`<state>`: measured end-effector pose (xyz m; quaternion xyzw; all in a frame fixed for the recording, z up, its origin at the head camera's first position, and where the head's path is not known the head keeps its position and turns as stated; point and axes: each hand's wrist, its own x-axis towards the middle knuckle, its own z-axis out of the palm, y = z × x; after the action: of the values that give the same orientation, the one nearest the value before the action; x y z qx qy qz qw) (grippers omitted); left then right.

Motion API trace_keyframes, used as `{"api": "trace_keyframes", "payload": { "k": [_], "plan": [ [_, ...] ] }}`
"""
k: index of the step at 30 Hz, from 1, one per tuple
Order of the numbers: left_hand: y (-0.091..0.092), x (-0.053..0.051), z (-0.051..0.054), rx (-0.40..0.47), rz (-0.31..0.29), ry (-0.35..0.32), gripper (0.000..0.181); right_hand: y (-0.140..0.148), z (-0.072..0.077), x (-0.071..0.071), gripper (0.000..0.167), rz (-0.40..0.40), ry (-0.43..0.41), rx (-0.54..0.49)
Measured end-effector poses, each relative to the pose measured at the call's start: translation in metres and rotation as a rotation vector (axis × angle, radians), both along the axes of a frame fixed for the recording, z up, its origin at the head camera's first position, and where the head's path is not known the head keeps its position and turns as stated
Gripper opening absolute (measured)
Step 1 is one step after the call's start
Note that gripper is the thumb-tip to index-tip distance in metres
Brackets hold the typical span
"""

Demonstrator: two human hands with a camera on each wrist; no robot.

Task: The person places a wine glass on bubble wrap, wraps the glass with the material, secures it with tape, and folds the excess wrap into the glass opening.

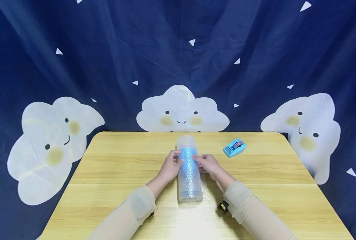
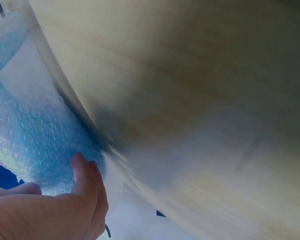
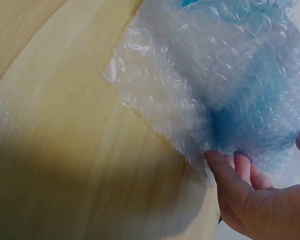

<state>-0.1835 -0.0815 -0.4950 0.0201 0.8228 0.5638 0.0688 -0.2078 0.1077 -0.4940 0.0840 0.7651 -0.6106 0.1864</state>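
Note:
A blue object wrapped in clear bubble wrap (image 1: 190,176) lies lengthwise on the table, forming a long roll; what the blue object is stays unclear through the wrap. On its left side my left hand (image 1: 169,167) holds the roll, thumb on one side and fingers bent around it, as the left wrist view also shows with the wrap (image 2: 32,125). My right hand (image 1: 209,165) grips the opposite side, its thumb on top and its fingers low by the loose flap. That flap of bubble wrap (image 3: 150,95) spreads flat over the tabletop in the right wrist view.
A light blue tape dispenser (image 1: 234,148) with a roll of tape stands at the back right of the wooden table (image 1: 121,173). Behind the table's far edge hangs a dark blue curtain (image 1: 154,43) printed with white clouds.

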Motion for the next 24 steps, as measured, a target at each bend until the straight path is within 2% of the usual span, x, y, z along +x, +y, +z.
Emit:
{"api": "trace_keyframes", "payload": {
  "k": [7,11,19,24],
  "plan": [
    [-0.0004,0.0007,-0.0029,0.021,0.043,-0.015,0.046,0.0014,0.0011,0.0006,0.032,-0.001,-0.008,-0.022],
    [-0.0016,0.0006,-0.0032,0.023,0.052,-0.015,0.048,0.0014,0.0013,0.0007,0.039,-0.008,-0.006,-0.033],
    [-0.0021,-0.0001,-0.0016,0.037,0.057,-0.058,0.039,0.0001,0.0007,0.0007,0.034,-0.009,-0.012,-0.056],
    [-0.0034,-0.0007,-0.0016,0.03,0.048,-0.039,0.037,-0.0002,0.0022,0.0021,0.03,-0.009,-0.021,-0.049]
  ]
}}
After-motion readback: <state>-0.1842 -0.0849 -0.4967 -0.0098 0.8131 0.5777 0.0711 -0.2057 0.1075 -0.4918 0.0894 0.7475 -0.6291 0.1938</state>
